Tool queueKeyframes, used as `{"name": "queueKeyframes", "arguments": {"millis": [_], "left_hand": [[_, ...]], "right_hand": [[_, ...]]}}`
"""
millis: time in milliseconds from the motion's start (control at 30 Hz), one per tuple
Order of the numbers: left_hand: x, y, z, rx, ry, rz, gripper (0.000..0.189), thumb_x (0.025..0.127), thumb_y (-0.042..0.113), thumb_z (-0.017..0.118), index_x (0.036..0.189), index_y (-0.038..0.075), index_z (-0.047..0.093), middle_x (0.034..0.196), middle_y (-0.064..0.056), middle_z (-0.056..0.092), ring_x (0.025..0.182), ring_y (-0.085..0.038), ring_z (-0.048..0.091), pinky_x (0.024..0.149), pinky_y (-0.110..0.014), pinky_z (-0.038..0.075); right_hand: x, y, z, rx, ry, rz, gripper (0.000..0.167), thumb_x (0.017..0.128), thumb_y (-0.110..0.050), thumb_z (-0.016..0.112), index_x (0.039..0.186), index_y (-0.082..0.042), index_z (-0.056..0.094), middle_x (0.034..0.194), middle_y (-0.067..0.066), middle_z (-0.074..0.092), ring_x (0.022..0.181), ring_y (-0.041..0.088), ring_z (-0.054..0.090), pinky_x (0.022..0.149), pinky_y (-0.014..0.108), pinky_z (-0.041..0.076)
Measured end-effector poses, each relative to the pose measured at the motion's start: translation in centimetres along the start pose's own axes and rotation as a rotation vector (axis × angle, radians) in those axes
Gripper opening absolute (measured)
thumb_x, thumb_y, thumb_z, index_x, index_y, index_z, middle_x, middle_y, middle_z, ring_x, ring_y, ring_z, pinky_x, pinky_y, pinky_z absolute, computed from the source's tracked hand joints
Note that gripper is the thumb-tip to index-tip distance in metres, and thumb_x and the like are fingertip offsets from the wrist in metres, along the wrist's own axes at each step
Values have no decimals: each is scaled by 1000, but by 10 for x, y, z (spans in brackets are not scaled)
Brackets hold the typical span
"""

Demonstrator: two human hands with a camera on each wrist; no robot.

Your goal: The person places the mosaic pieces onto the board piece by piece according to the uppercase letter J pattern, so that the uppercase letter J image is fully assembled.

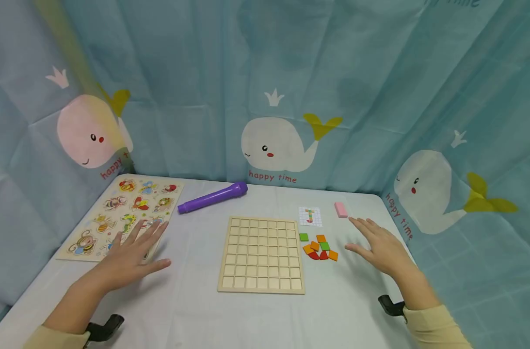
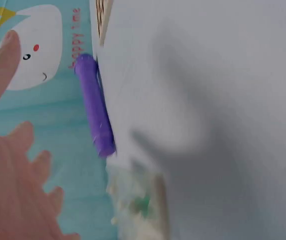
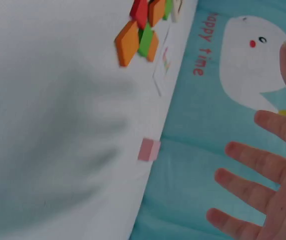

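Note:
Over the near edge of an insect picture board point(image 1: 90, 225) hovers my left hand point(image 1: 127, 259), fingers spread and holding nothing. My right hand point(image 1: 380, 249) is raised at the right with straight fingers, also holding nothing. Nearest to it are a pink block point(image 1: 341, 210) and a loose pile of orange, green and red tiles, among them a green tile point(image 1: 325, 246). A wooden grid board point(image 1: 262, 256) with square cells lies flat between the hands. Behind the tiles sits a small card point(image 1: 310, 216) printed with a coloured shape on a grid.
A purple microphone-shaped stick point(image 1: 213, 198) lies at the back, between the picture board and the grid board. White cloth covers the table point(image 1: 190, 300). A blue-green curtain point(image 1: 182, 121) with printed whales hangs along the back and both sides.

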State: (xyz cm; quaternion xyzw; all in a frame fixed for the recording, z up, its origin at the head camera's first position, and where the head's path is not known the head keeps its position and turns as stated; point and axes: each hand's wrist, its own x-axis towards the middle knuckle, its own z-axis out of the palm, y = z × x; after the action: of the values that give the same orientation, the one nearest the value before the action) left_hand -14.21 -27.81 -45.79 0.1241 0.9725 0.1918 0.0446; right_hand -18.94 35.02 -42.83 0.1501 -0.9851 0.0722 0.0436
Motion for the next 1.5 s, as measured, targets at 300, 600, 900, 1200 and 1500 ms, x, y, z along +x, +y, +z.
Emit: {"name": "queueKeyframes", "arguments": {"millis": [300,600,900,1200,1500], "left_hand": [[35,19,22,-141,37,115,93,91,53,67,164,26,16,170,-11,13,155,-47,3,115,-78,0],[69,38,43,-201,7,188,96,88,55,71,162,17,23,169,-13,19,155,-45,5,120,-72,3],[95,60,67,-287,-55,197,91,91,51,69,160,10,27,167,-17,22,154,-48,6,120,-71,-1],[94,70,87,-173,-98,178,88,89,59,66,160,19,32,168,-16,20,154,-47,0,118,-72,-9],[92,68,96,-134,-78,152,93,86,66,66,160,23,30,169,-10,19,156,-43,0,120,-69,-9]], "right_hand": [[23,-14,16,181,-32,55,76,93,-67,55,155,-25,42,154,13,48,139,40,47,107,71,39],[38,-23,42,312,-56,16,59,93,-44,71,144,-17,57,133,8,66,120,32,60,101,60,51],[53,-31,67,417,-111,-10,48,90,-31,77,131,-8,67,104,4,69,84,14,56,65,24,52],[59,-39,81,387,-164,35,36,90,-32,78,118,-10,74,93,-2,63,78,14,51,68,26,47],[63,-44,86,402,-159,61,23,91,-27,76,108,-12,72,96,-1,61,84,16,52,74,29,49]]}}
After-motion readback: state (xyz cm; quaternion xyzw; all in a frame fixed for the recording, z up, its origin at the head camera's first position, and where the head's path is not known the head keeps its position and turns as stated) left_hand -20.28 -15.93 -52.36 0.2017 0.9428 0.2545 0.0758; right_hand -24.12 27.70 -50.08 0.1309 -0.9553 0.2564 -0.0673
